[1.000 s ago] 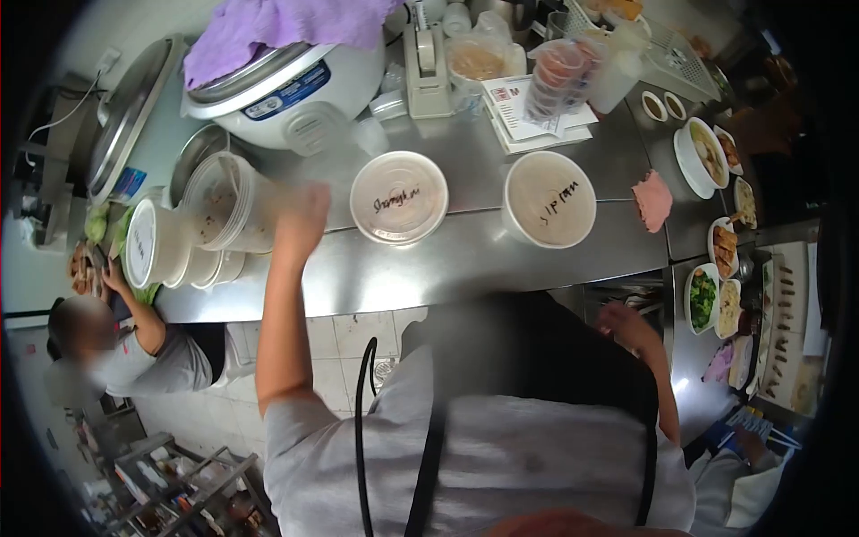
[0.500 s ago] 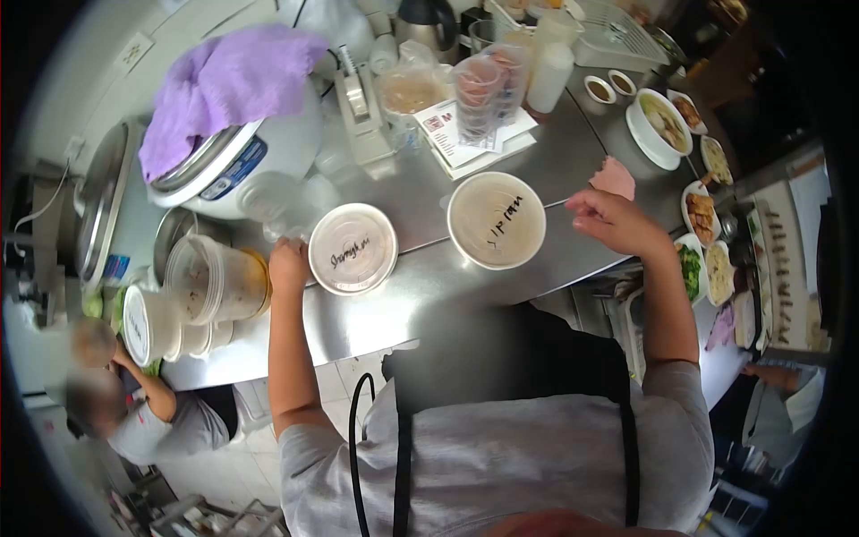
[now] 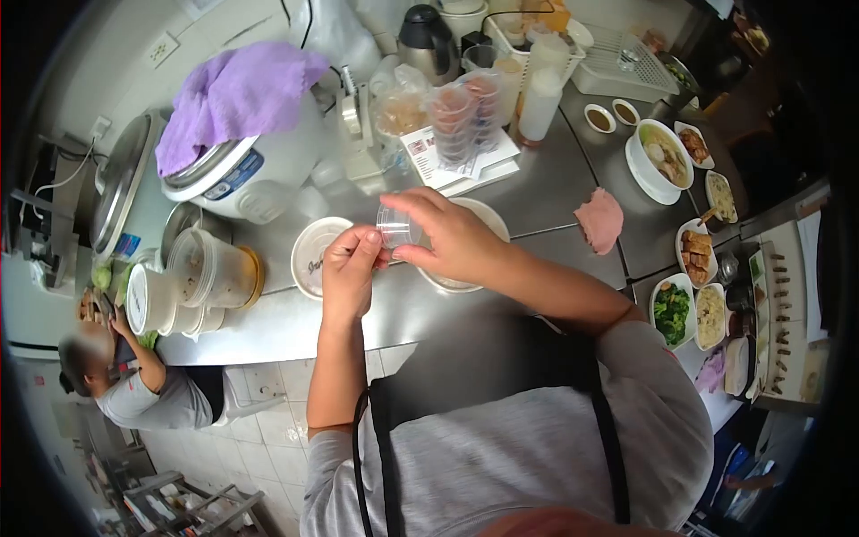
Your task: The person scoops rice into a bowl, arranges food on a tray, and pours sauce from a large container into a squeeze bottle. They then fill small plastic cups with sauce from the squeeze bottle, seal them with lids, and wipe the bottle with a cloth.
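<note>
Two bare hands meet over a steel counter (image 3: 268, 333), both on a small clear plastic cup (image 3: 395, 227). The left hand (image 3: 347, 273) grips narrowly, thumb and fingertips pinched together at the cup's near side; the right hand (image 3: 465, 237) opens wider, its fingers and thumb curved about the other side. Whether the cup is single or nested cannot be told.

From the cup, a round container with handwriting on its lid (image 3: 309, 243) sits at 8 o'clock, while another round container (image 3: 488, 215) lies partly hidden beneath the right hand, between 3 and 4. A stack of clear cups (image 3: 455, 134) stands at 1 o'clock, a pink cloth (image 3: 599, 220) at 3 and a purple towel (image 3: 242, 98) between 10 and 11.

Handling the cup well likely calls for light, even pressure from both sides, since thin plastic may buckle under a hard pinch. Fingertips are best kept outside the rim, with the left hand steadying while the right does the finer work.
</note>
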Demonstrator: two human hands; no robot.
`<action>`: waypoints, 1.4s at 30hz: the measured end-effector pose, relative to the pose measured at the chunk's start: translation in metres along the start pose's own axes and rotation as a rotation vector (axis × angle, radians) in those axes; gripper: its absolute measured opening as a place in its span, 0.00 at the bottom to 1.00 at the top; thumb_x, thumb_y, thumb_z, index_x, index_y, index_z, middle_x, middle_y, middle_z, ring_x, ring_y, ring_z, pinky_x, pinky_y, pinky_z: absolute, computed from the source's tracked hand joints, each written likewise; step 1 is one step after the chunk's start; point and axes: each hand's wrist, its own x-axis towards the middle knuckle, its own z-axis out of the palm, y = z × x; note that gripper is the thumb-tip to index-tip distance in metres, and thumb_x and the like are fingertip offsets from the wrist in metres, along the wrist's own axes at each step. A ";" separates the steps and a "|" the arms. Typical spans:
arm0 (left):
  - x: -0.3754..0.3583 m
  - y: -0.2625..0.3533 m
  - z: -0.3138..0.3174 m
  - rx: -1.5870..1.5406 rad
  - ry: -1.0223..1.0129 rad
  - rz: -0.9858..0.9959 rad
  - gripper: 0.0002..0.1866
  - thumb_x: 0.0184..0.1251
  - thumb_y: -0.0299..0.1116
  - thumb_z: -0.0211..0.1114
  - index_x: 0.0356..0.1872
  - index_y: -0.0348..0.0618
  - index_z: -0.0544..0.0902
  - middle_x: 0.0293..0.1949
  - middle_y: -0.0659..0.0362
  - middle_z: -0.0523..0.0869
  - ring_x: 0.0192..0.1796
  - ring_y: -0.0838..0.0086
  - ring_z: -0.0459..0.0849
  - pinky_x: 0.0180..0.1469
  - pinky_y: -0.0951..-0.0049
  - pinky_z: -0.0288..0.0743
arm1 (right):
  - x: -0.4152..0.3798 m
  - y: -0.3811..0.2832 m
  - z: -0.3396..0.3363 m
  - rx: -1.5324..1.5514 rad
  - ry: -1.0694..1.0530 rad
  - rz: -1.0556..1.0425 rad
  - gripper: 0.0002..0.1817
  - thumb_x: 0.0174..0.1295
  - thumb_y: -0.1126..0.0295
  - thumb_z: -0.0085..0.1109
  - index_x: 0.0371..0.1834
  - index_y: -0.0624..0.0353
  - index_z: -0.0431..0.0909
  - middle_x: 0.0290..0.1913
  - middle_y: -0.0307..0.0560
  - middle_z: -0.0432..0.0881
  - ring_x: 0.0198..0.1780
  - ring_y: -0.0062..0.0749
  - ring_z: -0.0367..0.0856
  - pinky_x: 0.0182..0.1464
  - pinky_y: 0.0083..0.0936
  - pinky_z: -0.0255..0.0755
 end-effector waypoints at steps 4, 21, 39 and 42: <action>0.004 -0.010 0.022 0.019 -0.034 0.009 0.09 0.63 0.33 0.53 0.29 0.39 0.77 0.22 0.64 0.75 0.25 0.83 0.70 0.29 0.83 0.66 | -0.016 0.007 -0.018 -0.100 0.068 -0.016 0.29 0.44 0.70 0.63 0.53 0.56 0.66 0.50 0.51 0.68 0.45 0.42 0.72 0.42 0.30 0.70; 0.005 -0.048 0.074 1.356 -0.051 0.566 0.05 0.44 0.23 0.60 0.25 0.40 0.75 0.38 0.48 0.73 0.39 0.54 0.73 0.40 0.63 0.68 | -0.099 0.162 -0.106 -0.199 0.083 0.365 0.31 0.42 0.69 0.63 0.54 0.54 0.66 0.51 0.52 0.68 0.48 0.44 0.71 0.48 0.35 0.66; -0.013 -0.076 0.080 1.306 0.142 0.387 0.11 0.46 0.35 0.65 0.24 0.41 0.72 0.46 0.47 0.74 0.48 0.55 0.70 0.49 0.61 0.61 | 0.067 0.317 -0.230 0.054 0.375 0.323 0.46 0.30 0.63 0.73 0.56 0.64 0.58 0.52 0.54 0.69 0.54 0.37 0.68 0.56 0.28 0.62; -0.012 -0.076 0.077 1.187 0.156 0.364 0.11 0.46 0.34 0.65 0.23 0.41 0.71 0.45 0.48 0.75 0.47 0.56 0.71 0.48 0.62 0.61 | 0.046 0.329 -0.242 0.026 0.663 0.373 0.44 0.28 0.63 0.73 0.54 0.64 0.61 0.49 0.51 0.73 0.50 0.37 0.72 0.53 0.28 0.65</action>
